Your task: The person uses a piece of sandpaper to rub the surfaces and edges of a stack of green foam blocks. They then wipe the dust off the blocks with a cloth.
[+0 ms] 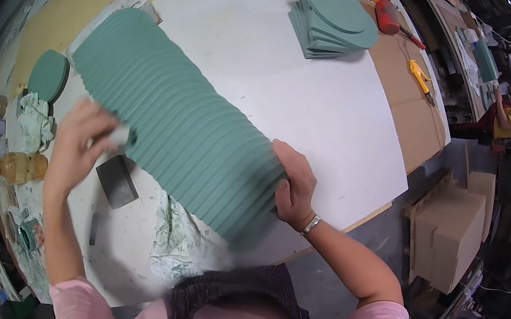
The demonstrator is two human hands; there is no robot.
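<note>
A long row of green rounded panels [176, 113], packed face to face, lies slantwise across the white board. My right hand [295, 182] is closed on the edge of the panels at the row's near right end. The fingers of my left hand [79, 141], smeared by motion, pinch a small pale block [122, 134] with a dark green edge. This block is beside the left edge of the row; whether it touches the panels I cannot tell. A dark grey rectangular block [117, 182] lies on the board just right of my left hand.
A fanned stack of green panels [335, 15] sits at the far right, near a red mallet [387, 17] and a yellow-handled tool [419, 75]. Bottles [23, 167], rags [36, 125] and a round green piece [48, 74] line the left side. Cardboard boxes [448, 230] and another person [505, 122] are rightward.
</note>
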